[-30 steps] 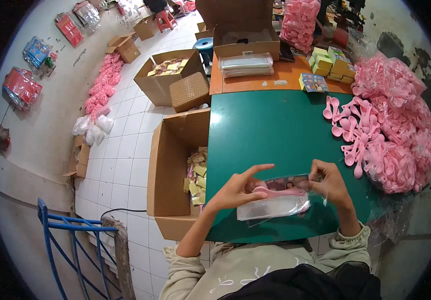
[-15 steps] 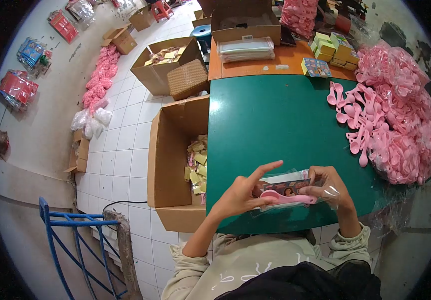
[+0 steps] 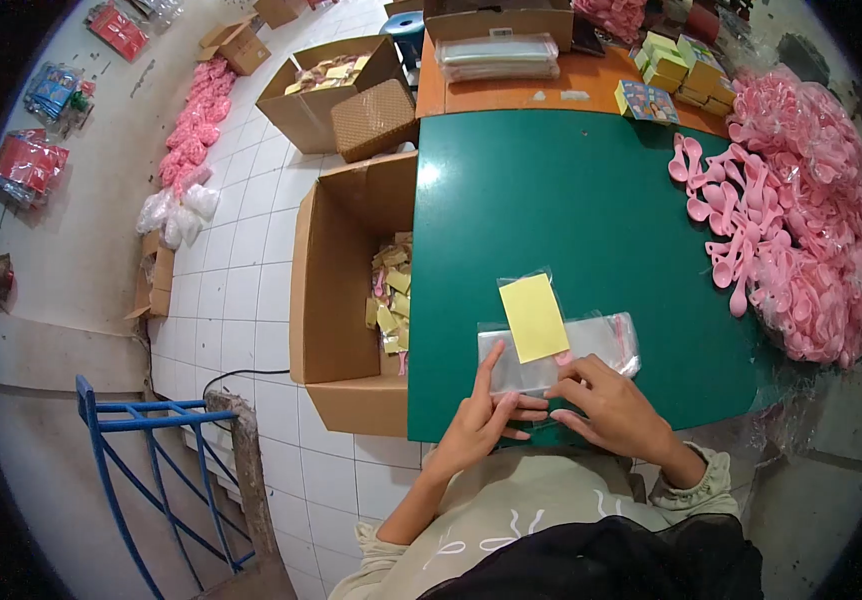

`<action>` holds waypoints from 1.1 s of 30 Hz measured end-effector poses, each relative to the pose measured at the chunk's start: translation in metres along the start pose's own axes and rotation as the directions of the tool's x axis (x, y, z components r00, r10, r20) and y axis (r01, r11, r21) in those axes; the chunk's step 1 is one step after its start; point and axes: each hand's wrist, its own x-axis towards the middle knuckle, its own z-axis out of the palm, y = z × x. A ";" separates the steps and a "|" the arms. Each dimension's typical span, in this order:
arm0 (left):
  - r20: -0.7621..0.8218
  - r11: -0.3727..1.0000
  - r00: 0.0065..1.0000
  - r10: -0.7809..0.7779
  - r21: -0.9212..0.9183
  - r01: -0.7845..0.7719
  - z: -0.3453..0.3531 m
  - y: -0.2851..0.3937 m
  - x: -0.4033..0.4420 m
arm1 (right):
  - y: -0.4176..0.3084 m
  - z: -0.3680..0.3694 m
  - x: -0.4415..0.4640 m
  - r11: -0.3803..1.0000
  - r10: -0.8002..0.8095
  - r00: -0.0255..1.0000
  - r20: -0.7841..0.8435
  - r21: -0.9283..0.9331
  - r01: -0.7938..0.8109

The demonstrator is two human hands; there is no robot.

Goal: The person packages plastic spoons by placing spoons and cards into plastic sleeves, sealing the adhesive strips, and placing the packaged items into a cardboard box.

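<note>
A clear plastic packet with a yellow card (image 3: 534,318) in it lies over a stack of clear bags (image 3: 601,335) on the green tabletop (image 3: 511,210). A bit of pink shows by the card's lower right corner. At the packet's lower end my left hand (image 3: 486,415) rests with its fingers spread, the index finger stretched upward over the bags. My right hand (image 3: 606,405) has thumb and fingers bent towards the packet's lower edge. What its fingertips hold, if anything, is too small to make out.
Loose pink spoons (image 3: 726,210) lie at the right, beside bagged spoons (image 3: 816,240). An open carton (image 3: 351,400) with packets in it stands left of the table. At the back are small card stacks (image 3: 666,65) and plastic sleeves (image 3: 496,60). A blue metal frame (image 3: 141,425) is at lower left.
The packet with the pink spoon and card has been turned over, and its yellow side now faces up on the bags. Both hands have moved down to its lower end.
</note>
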 end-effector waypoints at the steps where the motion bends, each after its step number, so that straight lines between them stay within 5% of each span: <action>1: 0.011 1.000 1.000 -0.003 -0.004 0.003 0.000 -0.001 -0.004 | 0.001 0.005 0.000 1.000 -0.020 1.000 0.012 0.008 0.020; 14: 0.010 0.985 0.988 0.153 0.082 -0.154 -0.003 -0.012 -0.014 | 0.002 0.029 0.009 0.977 -0.202 0.979 0.011 -0.070 0.202; 18: -0.073 0.984 0.993 0.095 0.161 -0.082 0.003 -0.005 -0.007 | -0.005 0.032 0.008 0.947 -0.278 0.960 0.019 -0.163 0.277; 24: -0.088 0.972 0.988 0.130 0.208 -0.109 0.012 0.005 -0.003 | -0.003 -0.001 -0.006 0.945 -0.326 0.938 0.117 0.079 0.318; 26: -0.119 0.986 0.983 0.138 0.105 -0.126 0.004 -0.003 0.003 | 0.004 -0.026 -0.023 0.936 -0.261 0.965 0.005 0.244 0.252; 29: 0.028 0.997 0.997 0.071 0.003 -0.071 -0.008 -0.004 0.000 | 0.039 -0.098 -0.088 0.945 -0.071 0.966 -0.250 0.294 0.145; 30: 0.081 0.998 0.995 0.061 -0.023 -0.060 -0.011 -0.005 0.000 | 0.049 -0.111 -0.116 0.883 0.025 0.907 -0.421 0.435 0.178; 33: 0.099 0.997 0.994 0.050 0.056 -0.056 -0.012 0.000 -0.003 | 0.041 -0.139 -0.145 0.964 0.136 0.885 -0.445 0.267 -0.014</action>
